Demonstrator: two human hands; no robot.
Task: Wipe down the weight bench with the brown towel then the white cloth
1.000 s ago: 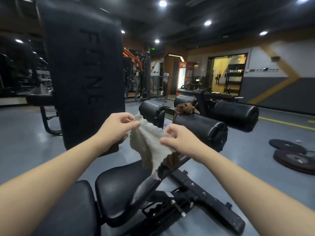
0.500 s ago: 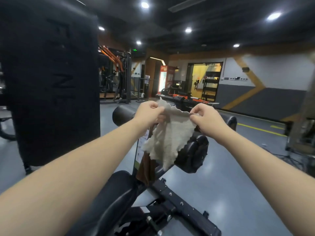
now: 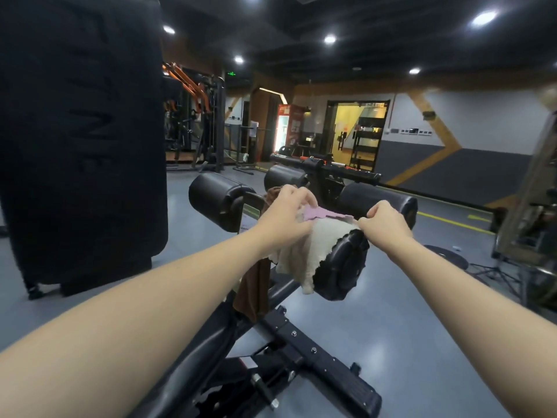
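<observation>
The white cloth (image 3: 304,251), held up in the air half a second ago, now lies draped over the near roller pad (image 3: 340,267) of the bench (image 3: 316,360). The left hand (image 3: 286,212) and right hand (image 3: 382,221) pinch its top corners, so wiping looks set to begin. The brown towel (image 3: 253,294) hangs beside it, below the left hand. The cloth is fuzzy, ragged-edged, with a pinkish underside.

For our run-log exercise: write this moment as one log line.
left hand: grips white cloth | right hand: grips cloth | cloth: draped over roller pad | brown towel: hanging on bench frame
</observation>
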